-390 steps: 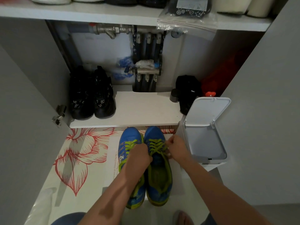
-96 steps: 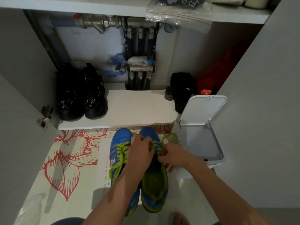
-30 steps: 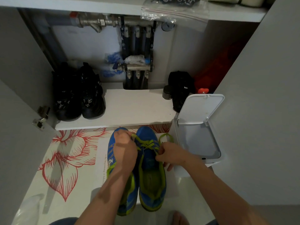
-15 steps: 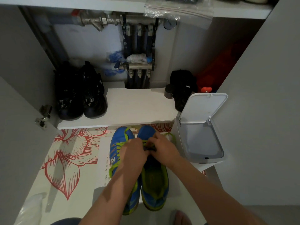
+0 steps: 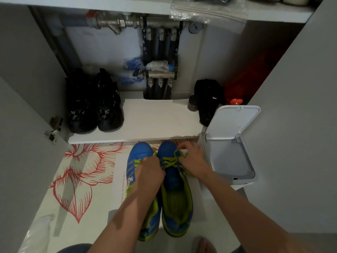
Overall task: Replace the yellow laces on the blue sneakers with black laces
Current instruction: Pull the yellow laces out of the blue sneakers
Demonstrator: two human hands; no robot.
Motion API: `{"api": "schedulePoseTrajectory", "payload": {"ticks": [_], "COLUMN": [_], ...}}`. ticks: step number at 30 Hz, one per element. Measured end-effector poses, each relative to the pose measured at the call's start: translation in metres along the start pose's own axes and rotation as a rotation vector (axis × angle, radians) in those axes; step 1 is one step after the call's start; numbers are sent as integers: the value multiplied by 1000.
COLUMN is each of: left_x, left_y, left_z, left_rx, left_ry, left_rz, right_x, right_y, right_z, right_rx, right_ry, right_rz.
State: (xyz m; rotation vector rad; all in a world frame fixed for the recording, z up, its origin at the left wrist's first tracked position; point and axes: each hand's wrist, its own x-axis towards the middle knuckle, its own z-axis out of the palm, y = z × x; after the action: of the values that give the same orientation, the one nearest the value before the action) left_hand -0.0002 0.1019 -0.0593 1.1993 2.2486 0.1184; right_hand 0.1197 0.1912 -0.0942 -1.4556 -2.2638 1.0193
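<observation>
The blue sneakers stand side by side on the floral mat, beside the open white bin. My left hand and right hand, fingers curled, each pinch the yellow lace on the right-side sneaker.

Black shoes: a pair on the low shelf, beyond and left of the left hand.
White bin: lid raised, just right of the right hand.
Pipes: back wall, beyond both hands.
Flower mat: left of the left hand.
</observation>
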Motion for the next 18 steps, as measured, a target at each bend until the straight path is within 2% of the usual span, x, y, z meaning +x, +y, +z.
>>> {"api": "schedulePoseTrajectory", "payload": {"ticks": [3,6,9,11,14,16,18], "left_x": [1,2,4,3,4,4,4], "left_y": [2,1,0,1,-2,-2,-2], "left_z": [-1,1,2,0,0,0,1], "left_rx": [-1,-3,-1,23,-8,-25,-35], "left_ry": [-15,-42,-59,-48,-27,-72,-105], "left_rz": [-8,-13,-26,-31,-9,-26,-35], "right_x": [-8,-11,-8,-3,10,12,8], "right_y": [-9,-5,-4,-5,0,5,1], "right_z": [8,15,18,12,-15,-30,-30], "right_rx": [-266,-461,-408,-290,115,207,70], "right_ry": [-39,-60,14,131,419,407,222], "right_rz": [-287,-312,-328,-231,125,211,93]}}
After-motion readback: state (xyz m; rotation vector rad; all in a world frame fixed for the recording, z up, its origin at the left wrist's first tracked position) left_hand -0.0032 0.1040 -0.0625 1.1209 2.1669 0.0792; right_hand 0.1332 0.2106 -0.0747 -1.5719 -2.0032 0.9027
